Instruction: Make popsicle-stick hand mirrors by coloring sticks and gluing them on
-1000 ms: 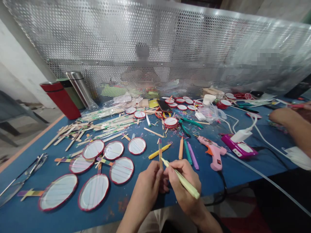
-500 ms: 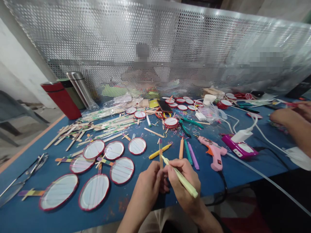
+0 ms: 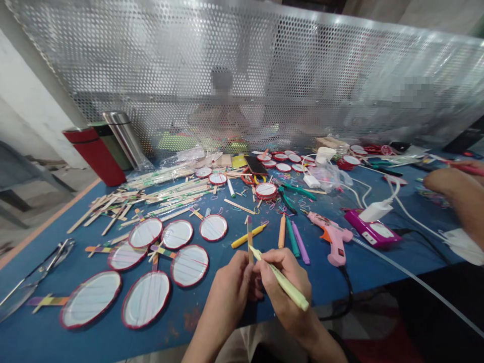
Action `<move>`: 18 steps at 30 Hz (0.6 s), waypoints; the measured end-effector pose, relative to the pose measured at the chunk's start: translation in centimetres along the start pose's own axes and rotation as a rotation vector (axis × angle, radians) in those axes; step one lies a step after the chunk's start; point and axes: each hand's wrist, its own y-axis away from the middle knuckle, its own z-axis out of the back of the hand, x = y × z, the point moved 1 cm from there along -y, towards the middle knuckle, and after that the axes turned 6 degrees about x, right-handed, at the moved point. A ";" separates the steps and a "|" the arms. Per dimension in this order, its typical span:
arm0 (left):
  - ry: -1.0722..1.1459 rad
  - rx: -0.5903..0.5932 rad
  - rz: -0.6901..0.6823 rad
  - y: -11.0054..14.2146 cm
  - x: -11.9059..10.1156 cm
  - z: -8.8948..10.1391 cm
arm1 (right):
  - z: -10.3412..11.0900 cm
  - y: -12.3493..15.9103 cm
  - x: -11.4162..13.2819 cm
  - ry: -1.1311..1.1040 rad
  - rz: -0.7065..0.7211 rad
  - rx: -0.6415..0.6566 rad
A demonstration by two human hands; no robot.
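Observation:
My left hand [image 3: 235, 285] is closed round the lower end of a popsicle stick [image 3: 249, 233], which points up and away from me with coloured bands along it. Pinched in my right hand [image 3: 286, 283] is a pale yellow marker [image 3: 285, 282], its tip touching or very near the stick just above my left fingers. Beyond the stick lies a yellow marker [image 3: 248, 236]. Right of it are an orange marker [image 3: 282, 231], a teal marker [image 3: 292, 237] and a purple marker [image 3: 300, 243]. Several round white discs with red rims [image 3: 189, 265] and coloured stick handles lie to my left.
A pink glue gun [image 3: 333, 236] lies right of the markers, near a purple power strip [image 3: 372, 228] with white cables. Eyeglasses [image 3: 41, 272] rest at the left edge. Loose sticks [image 3: 109, 204], bottles [image 3: 94, 156] and a perforated metal screen [image 3: 242, 75] stand behind. Another person's arm [image 3: 454, 189] reaches in at right.
The marker's tip has shifted slightly down along the stick, my right hand moving a little with it. The other person's hand at the right has moved slightly.

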 end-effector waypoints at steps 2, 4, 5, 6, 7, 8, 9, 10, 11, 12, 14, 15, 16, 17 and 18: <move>0.002 -0.001 -0.006 0.0 -0.1 0.0 | 0.1 -0.1 0.3 0.015 0.000 -0.003; 0.021 -0.001 -0.009 -0.1 -0.1 -0.1 | 0.2 -0.2 0.6 0.024 -0.003 -0.055; 0.032 0.000 -0.009 -0.1 -0.1 -0.1 | 0.2 -0.3 0.7 0.022 -0.006 -0.088; 0.040 0.001 -0.011 -0.1 0.0 -0.1 | 0.2 -0.3 0.8 0.013 -0.005 -0.118; 0.047 0.002 -0.012 -0.1 0.0 -0.1 | 0.1 -0.3 0.7 -0.002 0.000 -0.133; 0.051 0.002 -0.013 -0.2 0.1 -0.1 | 0.1 -0.2 0.7 -0.020 0.010 -0.132; 0.054 0.005 -0.015 -0.2 0.2 -0.1 | 0.0 -0.2 0.5 -0.036 0.015 -0.119; 0.057 0.011 -0.016 -0.2 0.3 -0.1 | -0.1 -0.1 0.4 -0.046 0.021 -0.102; 0.060 0.015 -0.016 -0.2 0.3 -0.1 | -0.1 -0.1 0.2 -0.052 0.023 -0.085; 0.063 0.018 -0.014 -0.1 0.4 -0.1 | -0.2 -0.1 0.1 -0.054 0.020 -0.071; 0.065 0.017 -0.009 -0.1 0.4 -0.1 | -0.2 -0.1 -0.1 -0.051 0.012 -0.061; 0.066 0.012 -0.004 -0.1 0.4 -0.1 | -0.2 -0.1 -0.1 -0.047 0.011 -0.058; 0.068 0.013 -0.002 0.0 0.4 -0.1 | -0.2 -0.2 0.0 -0.040 0.011 -0.056; 0.071 0.007 -0.002 0.0 0.4 -0.1 | -0.1 -0.3 0.1 -0.032 0.008 -0.055; 0.077 0.009 -0.007 -0.1 0.3 -0.1 | -0.1 -0.3 0.2 -0.025 0.006 -0.057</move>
